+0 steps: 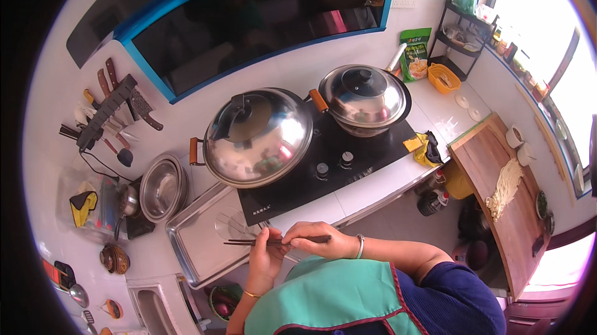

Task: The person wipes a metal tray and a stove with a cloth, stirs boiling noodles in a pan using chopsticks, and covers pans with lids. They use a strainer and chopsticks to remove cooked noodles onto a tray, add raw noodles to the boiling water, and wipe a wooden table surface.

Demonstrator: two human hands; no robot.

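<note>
A pair of dark chopsticks (239, 242) lies level in front of my body, close to the stove's front edge. My left hand (266, 260) pinches them near the thin ends. My right hand (323, 242) is closed around their thicker part, and a bangle shows on that wrist. Beyond my hands is a black stove (329, 173) with two knobs. On its left burner sits a large wok under a domed steel lid (258, 142). A smaller pan with a steel lid (365, 99) stands on the right burner.
A metal tray (186, 245) with a round wire rack (231, 224) lies left of my hands. Nested steel bowls (163, 189) stand behind it. Knives hang on a wall rack (109, 111). At right, pale noodle-like strands (505, 189) lie on a wooden board (497, 242). Yellow-black cloth (426, 147) rests beside the stove.
</note>
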